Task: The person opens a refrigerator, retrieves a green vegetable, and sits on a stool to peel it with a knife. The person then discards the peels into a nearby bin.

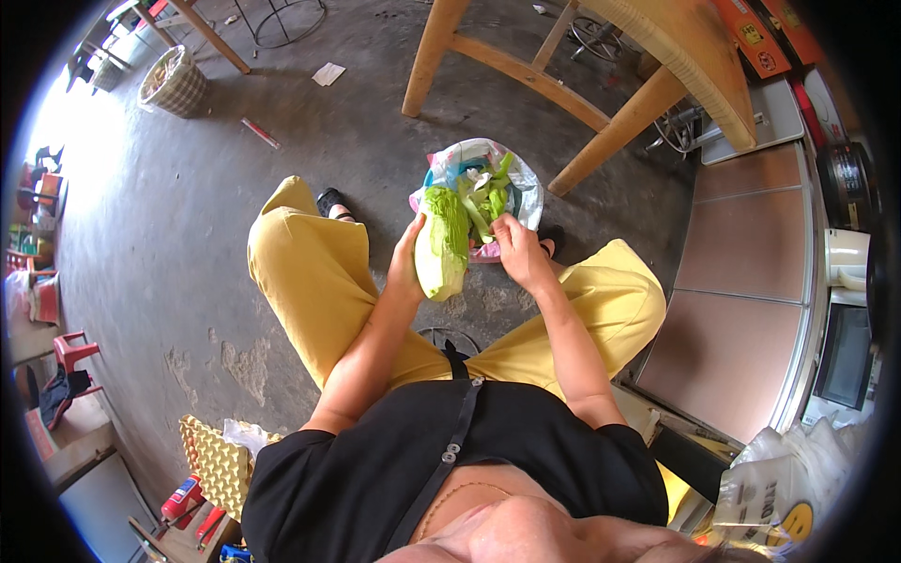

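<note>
My left hand [406,262] holds a head of Chinese cabbage [442,246] upright along its left side, pale at the near end and bright green at the far end. My right hand [519,251] is just right of the cabbage, its fingers drawn together at the edge of some loose green leaf pieces [494,198]. Whether a leaf is pinched between those fingers is hidden. Below both hands, a small bin [529,184] lined with a printed plastic bag stands on the floor between my feet, with the leaf pieces in or over it.
A wooden chair [486,53] stands ahead to the right, one leg close to the bin. Brown-panelled cabinets [746,243] line the right side. A checked wastebasket [176,83] and a paper scrap [328,74] are on the concrete floor [211,162]. Egg trays [219,461] lie behind left.
</note>
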Demonstrator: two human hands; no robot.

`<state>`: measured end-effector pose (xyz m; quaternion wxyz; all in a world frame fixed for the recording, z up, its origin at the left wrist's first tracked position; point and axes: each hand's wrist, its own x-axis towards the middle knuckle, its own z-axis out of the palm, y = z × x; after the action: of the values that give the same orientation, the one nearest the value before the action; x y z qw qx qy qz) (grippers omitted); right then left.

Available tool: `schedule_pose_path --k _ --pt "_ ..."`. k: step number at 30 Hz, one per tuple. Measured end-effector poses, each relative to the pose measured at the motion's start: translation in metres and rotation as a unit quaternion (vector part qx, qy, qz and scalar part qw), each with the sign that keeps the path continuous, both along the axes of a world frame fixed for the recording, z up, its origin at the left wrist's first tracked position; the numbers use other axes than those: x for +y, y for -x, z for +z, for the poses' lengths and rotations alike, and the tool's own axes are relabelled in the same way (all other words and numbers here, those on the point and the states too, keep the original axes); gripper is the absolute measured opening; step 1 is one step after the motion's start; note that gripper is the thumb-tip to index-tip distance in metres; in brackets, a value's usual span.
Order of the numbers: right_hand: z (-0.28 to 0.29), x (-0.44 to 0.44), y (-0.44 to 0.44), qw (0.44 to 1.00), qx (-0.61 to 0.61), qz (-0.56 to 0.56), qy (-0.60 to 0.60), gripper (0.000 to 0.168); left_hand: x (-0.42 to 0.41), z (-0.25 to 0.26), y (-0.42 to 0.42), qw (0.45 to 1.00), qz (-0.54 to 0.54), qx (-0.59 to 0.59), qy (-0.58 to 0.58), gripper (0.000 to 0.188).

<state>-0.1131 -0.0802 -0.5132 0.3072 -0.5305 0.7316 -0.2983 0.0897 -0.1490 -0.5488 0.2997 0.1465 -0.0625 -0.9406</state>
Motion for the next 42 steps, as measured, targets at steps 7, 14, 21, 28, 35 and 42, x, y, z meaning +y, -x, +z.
schedule_pose_path --k 7,14,21,28,35,42 --pt "0.011 0.013 -0.029 0.988 0.051 0.117 0.081 0.016 0.001 -0.017 -0.005 0.995 0.085 -0.038 -0.044 0.046" --pt "0.009 0.010 -0.009 0.890 -0.448 -0.009 -0.090 0.031 -0.004 -0.020 -0.001 0.991 0.074 -0.106 -0.030 0.045" --pt "0.000 0.006 -0.015 0.996 0.000 0.031 0.087 0.017 0.005 -0.014 0.009 0.979 0.058 -0.177 0.085 0.055" --pt "0.021 0.002 -0.022 0.986 0.111 0.085 0.089 0.013 0.014 -0.007 0.008 0.968 0.036 -0.218 0.121 0.051" --pt "-0.005 0.001 0.005 0.985 0.162 0.037 -0.041 0.017 0.016 -0.004 0.000 0.974 0.010 -0.194 0.117 0.053" --pt "-0.009 0.005 0.012 0.986 0.151 -0.062 -0.032 0.022 0.011 -0.005 0.009 0.948 0.058 -0.261 0.172 0.056"
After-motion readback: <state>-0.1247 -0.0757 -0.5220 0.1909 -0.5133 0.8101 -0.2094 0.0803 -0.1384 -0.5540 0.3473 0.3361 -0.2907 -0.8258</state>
